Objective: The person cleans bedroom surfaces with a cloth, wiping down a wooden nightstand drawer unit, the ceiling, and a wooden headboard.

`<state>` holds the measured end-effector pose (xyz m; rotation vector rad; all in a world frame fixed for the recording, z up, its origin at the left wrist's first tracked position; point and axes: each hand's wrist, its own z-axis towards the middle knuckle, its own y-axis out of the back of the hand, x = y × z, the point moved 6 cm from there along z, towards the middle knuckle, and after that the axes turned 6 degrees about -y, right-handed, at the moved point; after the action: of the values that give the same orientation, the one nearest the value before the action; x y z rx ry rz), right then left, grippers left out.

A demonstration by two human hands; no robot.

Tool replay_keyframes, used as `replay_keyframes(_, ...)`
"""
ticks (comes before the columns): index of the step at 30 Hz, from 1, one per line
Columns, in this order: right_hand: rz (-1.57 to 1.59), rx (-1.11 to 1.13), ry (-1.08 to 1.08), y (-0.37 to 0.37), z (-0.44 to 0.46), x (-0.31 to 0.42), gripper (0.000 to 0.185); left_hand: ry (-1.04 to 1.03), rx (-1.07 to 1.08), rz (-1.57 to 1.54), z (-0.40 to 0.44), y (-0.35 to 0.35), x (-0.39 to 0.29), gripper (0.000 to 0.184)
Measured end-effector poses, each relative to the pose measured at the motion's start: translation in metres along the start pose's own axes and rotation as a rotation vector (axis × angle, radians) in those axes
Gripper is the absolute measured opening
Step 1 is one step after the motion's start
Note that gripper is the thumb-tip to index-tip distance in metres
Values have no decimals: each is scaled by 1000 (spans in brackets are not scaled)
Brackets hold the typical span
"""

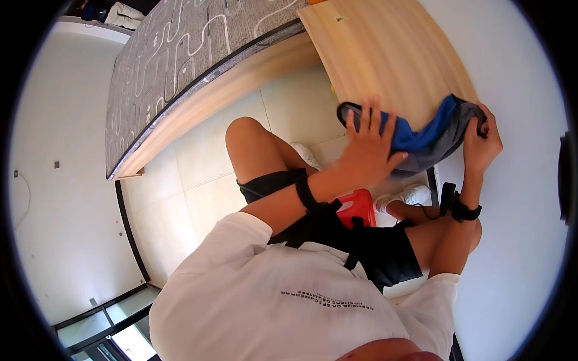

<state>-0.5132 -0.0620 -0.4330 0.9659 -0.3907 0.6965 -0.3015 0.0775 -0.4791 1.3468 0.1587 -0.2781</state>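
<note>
A grey-and-blue cloth (424, 144) with black edging lies partly over the near end of a wooden board and hangs off its edge. One side of it is grey and the other bright blue, and it is curled and creased. My left hand (368, 147), slightly blurred, is open with its fingers spread over the left part of the cloth. At the right end, my right hand (481, 137) is closed round the bunched black-edged corner. The undersides of the fingers of both hands are hidden.
The wooden board (385, 51) joins a bed frame with a grey patterned mattress (192, 54). A white wall (518, 198) stands close on my right. A red plastic object (357, 209) sits between my legs, above the tiled floor (205, 156).
</note>
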Motion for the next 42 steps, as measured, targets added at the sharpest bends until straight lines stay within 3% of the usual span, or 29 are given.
replay_keyframes(2,304,34,-202,0,-4,0,39,72,37,17,17,-2,27,84)
replay_keyframes(3,327,-38,-215,4,-9,0,39,8,21,55,23,-2,29,84)
replay_keyframes(5,543,110,-201,-12,-11,7,42,53,40,95,35,-3,37,83)
replay_keyframes(6,555,83,-206,-10,-15,10,42,34,64,100,33,1,33,84)
replay_keyframes(9,531,295,-272,-29,-18,27,41,-18,64,82,19,-1,27,84)
replay_keyframes(11,520,364,62,-34,-30,53,39,-42,61,78,0,-6,4,84)
replay_keyframes(12,516,364,61,-36,-35,55,39,-76,79,65,-7,-9,-12,84)
replay_keyframes(14,117,407,329,-45,-52,73,39,-127,220,36,-19,-8,-38,84)
replay_keyframes(18,-139,308,227,-51,-38,47,38,-165,264,-53,-20,-1,-33,85)
replay_keyframes(20,-212,152,210,-41,-24,26,38,-191,280,-216,-21,12,-18,86)
replay_keyframes(21,-242,50,237,-34,-20,21,39,-180,281,-227,-19,16,-7,86)
replay_keyframes(25,-398,29,210,-27,-20,43,38,-283,277,-112,-25,14,0,85)
replay_keyframes(27,-224,506,130,-52,-36,57,40,-433,330,-89,-41,12,-17,84)
replay_keyframes(29,-152,437,435,-63,-63,81,43,-431,336,-177,-44,26,-15,81)
replay_keyframes(31,-67,686,541,-66,-77,92,46,-433,400,-161,-45,20,3,77)
replay_keyframes(33,-22,768,529,-53,-68,97,47,-307,479,-172,-34,37,19,74)
replay_keyframes(35,75,843,511,-49,-65,100,49,-206,334,-282,-24,43,51,68)
replay_keyframes(38,-46,745,170,-53,-43,63,60,-32,256,-475,-2,60,109,58)
replay_keyframes(39,-42,751,181,-56,-45,60,60,-83,126,-389,10,91,126,52)
replay_keyframes(40,-133,615,180,-56,-44,53,63,-137,-9,-304,21,136,136,47)
replay_keyframes(41,-224,459,174,-55,-39,47,66,-92,-152,-385,33,182,142,34)
replay_keyframes(42,-263,449,229,-57,-43,48,71,-25,-354,-622,41,207,170,23)
